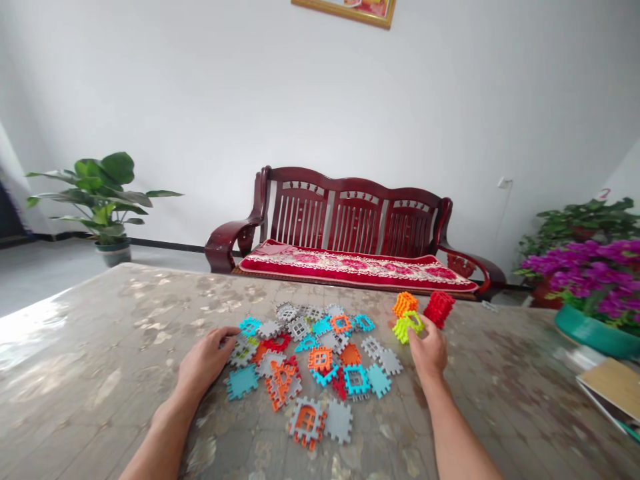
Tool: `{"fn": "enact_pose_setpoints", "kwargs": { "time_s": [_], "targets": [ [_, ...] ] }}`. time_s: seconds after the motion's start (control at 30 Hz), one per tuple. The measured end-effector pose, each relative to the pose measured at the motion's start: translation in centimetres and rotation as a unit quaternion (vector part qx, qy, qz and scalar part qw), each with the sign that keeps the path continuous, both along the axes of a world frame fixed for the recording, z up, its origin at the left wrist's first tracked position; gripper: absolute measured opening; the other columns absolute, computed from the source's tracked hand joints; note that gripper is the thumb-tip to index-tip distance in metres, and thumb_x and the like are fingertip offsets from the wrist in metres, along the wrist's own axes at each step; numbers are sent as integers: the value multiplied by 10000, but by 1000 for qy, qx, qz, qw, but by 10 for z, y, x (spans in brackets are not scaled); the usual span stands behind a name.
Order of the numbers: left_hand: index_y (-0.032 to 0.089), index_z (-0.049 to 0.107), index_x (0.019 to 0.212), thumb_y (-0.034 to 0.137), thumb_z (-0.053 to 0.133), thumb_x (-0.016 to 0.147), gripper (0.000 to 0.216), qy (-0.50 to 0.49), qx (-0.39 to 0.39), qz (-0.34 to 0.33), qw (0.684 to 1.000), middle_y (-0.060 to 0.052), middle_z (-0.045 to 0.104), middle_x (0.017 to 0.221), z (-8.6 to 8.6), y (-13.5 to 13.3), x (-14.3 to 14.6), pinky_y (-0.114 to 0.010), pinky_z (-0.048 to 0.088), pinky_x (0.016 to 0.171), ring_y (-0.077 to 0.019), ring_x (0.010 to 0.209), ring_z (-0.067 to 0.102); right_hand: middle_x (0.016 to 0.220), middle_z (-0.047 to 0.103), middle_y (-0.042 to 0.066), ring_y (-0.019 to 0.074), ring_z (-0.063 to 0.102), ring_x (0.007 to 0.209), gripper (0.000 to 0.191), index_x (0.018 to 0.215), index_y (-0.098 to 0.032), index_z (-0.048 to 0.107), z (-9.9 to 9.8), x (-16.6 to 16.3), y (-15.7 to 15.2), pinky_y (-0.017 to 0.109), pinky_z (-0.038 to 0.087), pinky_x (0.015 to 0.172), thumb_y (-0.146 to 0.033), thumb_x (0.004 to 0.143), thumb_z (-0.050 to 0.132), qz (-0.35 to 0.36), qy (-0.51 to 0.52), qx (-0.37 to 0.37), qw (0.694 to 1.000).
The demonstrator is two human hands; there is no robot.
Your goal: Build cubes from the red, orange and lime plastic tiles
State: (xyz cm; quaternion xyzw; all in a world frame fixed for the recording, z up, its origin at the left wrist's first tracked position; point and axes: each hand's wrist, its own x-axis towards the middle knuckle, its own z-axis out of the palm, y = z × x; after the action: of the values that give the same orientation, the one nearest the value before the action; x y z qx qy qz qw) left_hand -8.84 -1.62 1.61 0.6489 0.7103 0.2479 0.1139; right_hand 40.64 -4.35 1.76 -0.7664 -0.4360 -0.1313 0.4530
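My right hand (431,347) is closed at a small stack of yellow-green interlocking plastic building tiles (407,327), thumb and fingers at its near right side. Behind that stack stands an orange stack of tiles (405,304), with a red stack of tiles (439,309) to the right. At the left edge of a loose pile, my left hand (207,357) rests with fingers bent and thumb apart, nearest a grey tile (243,352); I see nothing held in it. The pile mixes grey, blue, orange and red tiles, including a blue window tile (356,379) and a plain turquoise tile (243,382).
A patterned cover lies over the table (125,347). Nearest me are a grey tile (339,421) and a window tile (307,420). On the right stand purple flowers in a teal pot (595,330) and a cardboard-coloured item (613,387). A wooden bench (350,213) is beyond.
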Motion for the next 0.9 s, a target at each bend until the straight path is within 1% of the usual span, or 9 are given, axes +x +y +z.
{"fn": "enact_pose_setpoints", "kwargs": {
  "time_s": [0.07,0.2,0.3,0.5,0.67,0.77,0.9],
  "targets": [
    [271,695,1071,368,417,869,357,-4,-2,-5,1000,-16,722,1144,0,0,0,-259,478,853,-199,1033,669,1095,705,154,316,606,950,569,1201,-169,655,-2,0,-1,419,436,852,-440,727,496,-2,7,-12,1000],
    [273,698,1074,375,415,867,365,-4,-3,-1,1000,-17,720,1149,0,-1,0,-267,484,845,-207,1032,672,1136,701,156,326,608,978,595,1227,-164,641,0,-2,-2,429,432,872,-444,726,482,0,2,-15,1000],
    [280,702,1070,374,423,865,360,-1,-8,3,1000,-13,719,1159,0,-1,0,-265,484,841,-206,1029,673,1149,698,159,326,611,981,588,1216,-157,644,0,-3,-2,431,429,883,-436,725,478,1,-5,-16,1000],
    [288,703,1064,358,430,862,346,-1,-3,7,1000,-2,729,1140,1,-1,1,-254,484,834,-195,1015,678,1114,711,128,305,615,950,547,1212,-186,647,-9,2,1,415,437,858,-400,733,491,-3,-20,-24,1000],
    [287,698,1065,364,432,860,345,-2,1,3,1000,-5,725,1147,-2,0,-1,-256,482,832,-197,1015,675,1116,703,156,316,600,972,542,1201,-164,652,-6,-1,0,430,438,870,-405,748,477,1,-23,1,1000],
    [279,697,1068,370,427,860,352,-4,1,0,1000,-13,722,1147,-2,0,-1,-259,481,828,-199,1007,674,1129,698,156,313,589,1016,506,1152,-157,666,-2,-7,-1,440,428,920,-392,758,453,28,-38,36,998],
    [275,699,1055,355,432,860,340,-9,-4,-3,1000,-12,723,1122,5,-4,3,-250,476,819,-186,983,673,1119,704,146,289,598,1058,395,1032,-164,689,0,-21,1,443,417,985,-345,767,459,114,-62,69,989]
  ]
}}
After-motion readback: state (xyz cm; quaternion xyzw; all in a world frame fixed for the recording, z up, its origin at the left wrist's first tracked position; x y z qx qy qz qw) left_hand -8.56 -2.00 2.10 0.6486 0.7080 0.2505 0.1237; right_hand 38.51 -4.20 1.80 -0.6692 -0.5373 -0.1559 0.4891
